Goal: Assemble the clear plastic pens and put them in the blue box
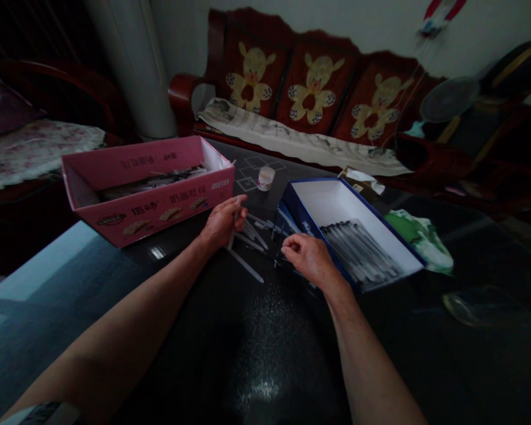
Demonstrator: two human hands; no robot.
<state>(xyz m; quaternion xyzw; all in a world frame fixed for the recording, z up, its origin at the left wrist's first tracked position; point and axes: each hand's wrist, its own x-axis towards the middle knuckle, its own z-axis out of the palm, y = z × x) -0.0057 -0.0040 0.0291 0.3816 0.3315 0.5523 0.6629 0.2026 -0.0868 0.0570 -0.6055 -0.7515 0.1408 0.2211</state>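
Left hand is palm-up beside the near right corner of the pink box, thumb and fingers clamped on a clear tube that pokes out below the hand. Right hand is at the near left side of the blue box, fingers curled in. From where I stand I can't tell if that grip is closed or has anything in it; thin dark bits are near the fingertips, too dim to make out

Loose tubes lie between the two hands on the black table, at mixed angles, some overlapping. One points toward the near edge, apart from the rest

Pens lie in the blue box, side by side in a slanting row in its near part; white inner walls show above them. The pink box is left of the left hand, printed front facing the person, a jumble of thin sticks inside, details lost in the dark

Small white jar stands between the boxes, farther back. Green-and-white bag sits just right of the blue box. Behind the table: wooden couch, bear shapes on its backrests, pale cloth along the seat
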